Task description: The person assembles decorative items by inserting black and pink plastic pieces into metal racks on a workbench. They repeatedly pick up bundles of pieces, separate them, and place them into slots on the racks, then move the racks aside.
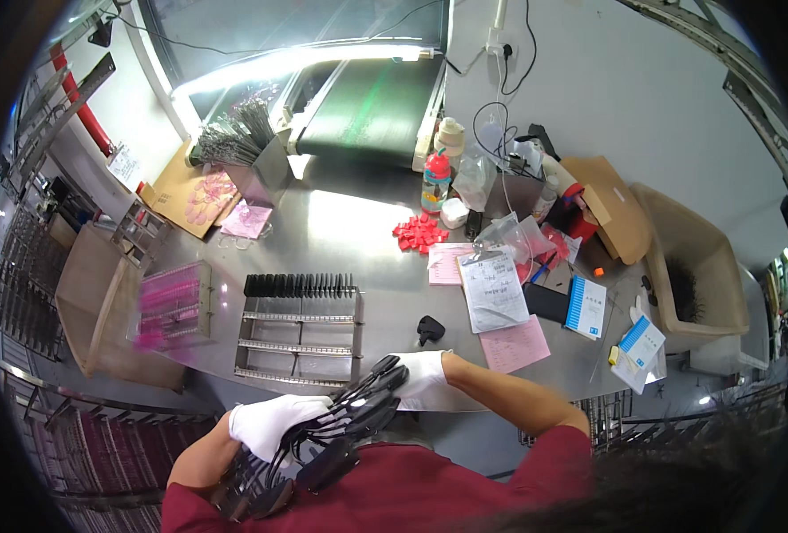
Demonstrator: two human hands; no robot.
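My left hand (274, 424), in a white glove, is closed round the thin dark stems of a bundle of glossy black flat parts (363, 410). The bundle is close to my body, at the near edge of the table, and some of its parts hang below the left hand. At its right end my right hand (423, 373), also gloved, grips the black parts; its fingertips are partly hidden. Beyond my hands lies a metal rack (300, 348) with crossbars, with a row of upright black parts (300, 284) along its far bar. One loose black piece (429, 330) lies to the rack's right.
On the metal table (385, 306) stand a blurred rack of pink parts (176, 304) at left and a pile of red pieces (420, 233). A clipboard (493, 289), notebooks, bottles and a cardboard box lie right. Large tan bins (691, 266) flank the table; a green conveyor (372, 102) is behind.
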